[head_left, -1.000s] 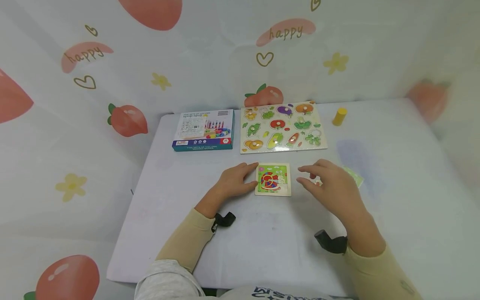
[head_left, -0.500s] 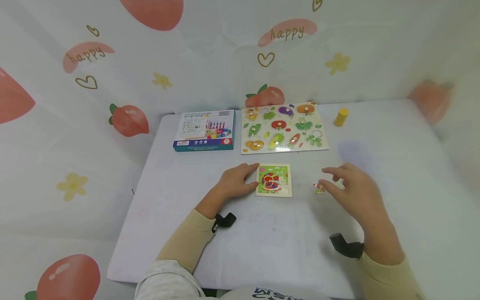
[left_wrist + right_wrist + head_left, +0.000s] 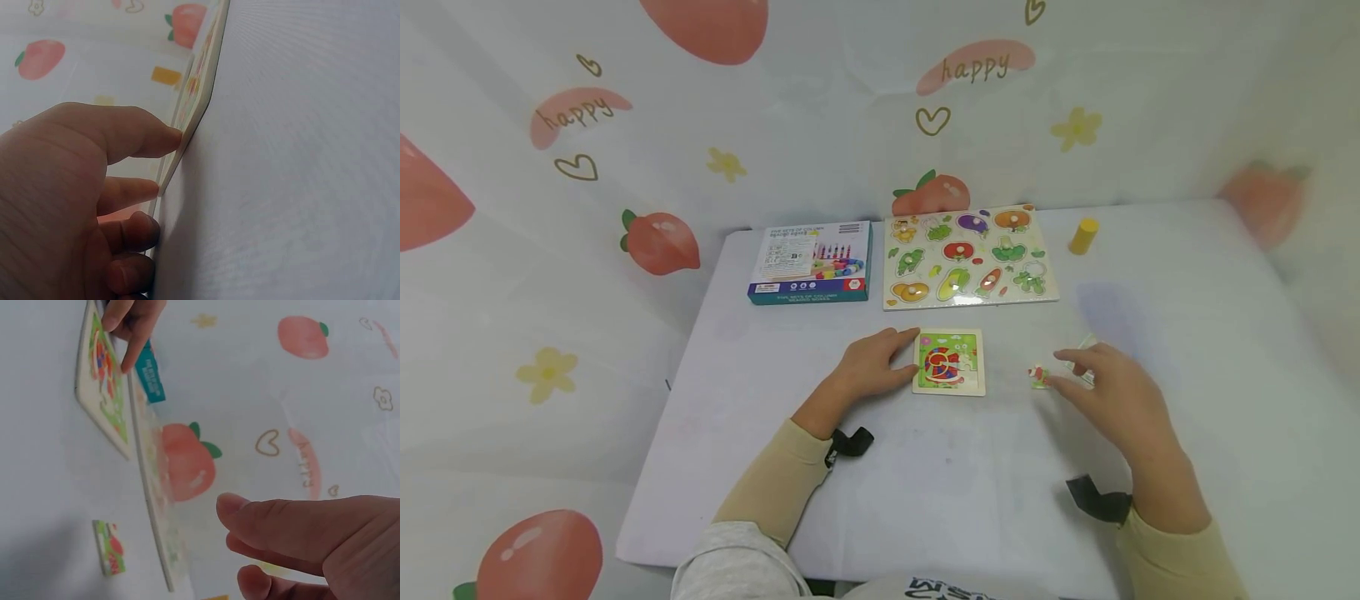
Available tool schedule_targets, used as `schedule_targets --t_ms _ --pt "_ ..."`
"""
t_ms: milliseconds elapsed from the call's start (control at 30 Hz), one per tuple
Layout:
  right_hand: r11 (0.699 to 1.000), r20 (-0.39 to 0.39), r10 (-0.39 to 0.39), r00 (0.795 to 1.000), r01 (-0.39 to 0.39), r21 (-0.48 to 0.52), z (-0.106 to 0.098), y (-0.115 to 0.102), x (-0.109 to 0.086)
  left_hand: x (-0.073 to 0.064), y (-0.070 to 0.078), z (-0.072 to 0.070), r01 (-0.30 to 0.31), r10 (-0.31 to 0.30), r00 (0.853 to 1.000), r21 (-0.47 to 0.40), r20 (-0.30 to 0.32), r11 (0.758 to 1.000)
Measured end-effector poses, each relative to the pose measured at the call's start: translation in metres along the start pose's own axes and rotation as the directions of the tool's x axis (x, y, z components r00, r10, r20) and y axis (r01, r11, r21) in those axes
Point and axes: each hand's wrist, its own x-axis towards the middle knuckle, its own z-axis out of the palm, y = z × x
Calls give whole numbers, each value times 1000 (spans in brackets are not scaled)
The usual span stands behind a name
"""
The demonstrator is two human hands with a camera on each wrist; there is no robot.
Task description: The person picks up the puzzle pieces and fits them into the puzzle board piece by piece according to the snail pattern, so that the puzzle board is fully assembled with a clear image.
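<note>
A small square snail jigsaw puzzle (image 3: 950,362) in a pale wooden frame lies flat on the table. My left hand (image 3: 877,363) touches its left side, the index fingertip at the upper corner and the thumb lower on the edge. Right of the puzzle lies a loose puzzle piece (image 3: 1038,377) with red and green print, also visible in the right wrist view. My right hand (image 3: 1112,396) hovers just right of that piece, thumb and index finger apart, nothing between them. Behind its fingers, another pale green piece (image 3: 1087,341) is mostly hidden.
Behind the puzzle lies a vegetable peg board (image 3: 968,257). A boxed beaded-column set (image 3: 810,262) is to its left. A yellow cylinder (image 3: 1083,237) stands at the back right. A printed curtain (image 3: 820,125) hangs along the table's far edge.
My right hand has moved right, away from the puzzle, and then slightly nearer to me, uncovering the small red and green piece. My left hand has stayed at the puzzle's edge.
</note>
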Motion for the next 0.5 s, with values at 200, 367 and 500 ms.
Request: schedule_targets --t_ms 200,367,500 --pt "1000 47 5 999 -5 8 12 13 7 0 1 -1 4 -4 1000 -1 1 1000" --pt "999 131 45 990 -47 12 22 21 14 0 0 0 1 -1 1000 -5 -4 1000" --pt "999 135 35 990 -37 9 28 24 17 0 0 0 -5 5 1000 -6 -2 1000"
